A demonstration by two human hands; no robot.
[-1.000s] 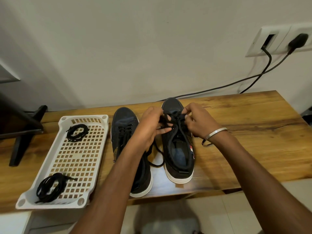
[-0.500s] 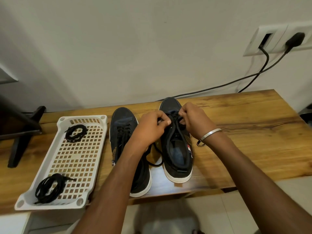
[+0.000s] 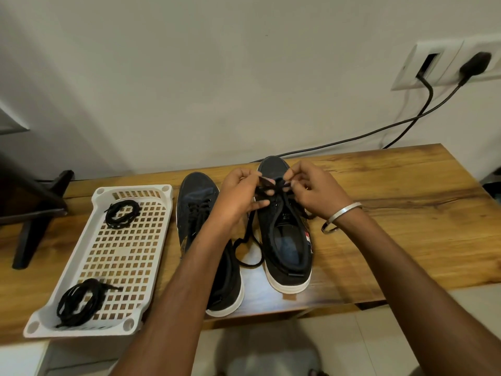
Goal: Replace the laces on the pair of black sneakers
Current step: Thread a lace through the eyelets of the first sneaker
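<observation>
Two black sneakers with white soles stand side by side on the wooden table [image 3: 406,226], toes toward the wall. The left sneaker [image 3: 196,210] is laced; my left forearm crosses its heel. Over the toe end of the right sneaker [image 3: 287,240], my left hand [image 3: 240,196] and my right hand [image 3: 317,194] each pinch a strand of its black lace [image 3: 273,185]. A loose loop of that lace [image 3: 248,251] trails down between the two shoes. Two coiled black laces lie in the white tray: one [image 3: 122,214] at its far end, one [image 3: 81,301] at its near end.
The white perforated plastic tray [image 3: 119,256] sits left of the sneakers. A dark stand [image 3: 35,210] is at the far left. Two black cables [image 3: 393,126] run from wall sockets [image 3: 444,63] down behind the table. Tiled floor lies below the table's near edge.
Both hands have shifted slightly toward the toe of the right sneaker and pulled the lace strands up between them. The sneakers and tray have not moved.
</observation>
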